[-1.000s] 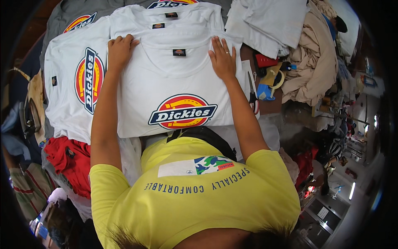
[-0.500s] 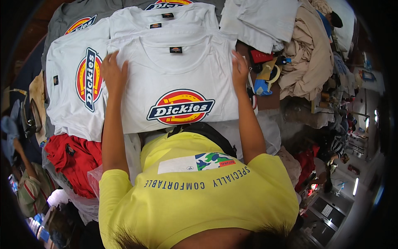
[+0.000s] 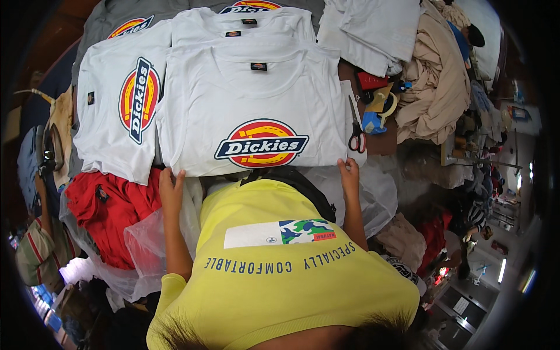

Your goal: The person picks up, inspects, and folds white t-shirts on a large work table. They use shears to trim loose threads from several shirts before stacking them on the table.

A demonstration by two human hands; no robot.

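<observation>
A folded white T-shirt (image 3: 204, 116) with a red, yellow and dark blue printed emblem lies in front of me, neckline facing away. My left hand (image 3: 171, 189) is at its near left corner, fingers and thumb closed on the hem. At the near right corner my right hand (image 3: 350, 175) pinches the hem between thumb and fingers. The fingertips under the cloth are partly hidden. Another folded white T-shirt (image 3: 99, 128), its emblem turned sideways, lies just left of this one. More white shirts (image 3: 280, 22) lie beyond it.
Scissors (image 3: 356, 137) with dark and red handles lie right of the shirt, near a tape roll (image 3: 389, 108) and a red box (image 3: 370, 80). Beige cloth (image 3: 434, 81) is heaped at the right, red garments (image 3: 116, 216) at the left. Another person's striped sleeve (image 3: 35, 245) shows at far left.
Both hands have moved from the shirt's upper sides down to its near corners and taken hold of the hem. The scissors now show fully. The view has shifted slightly.
</observation>
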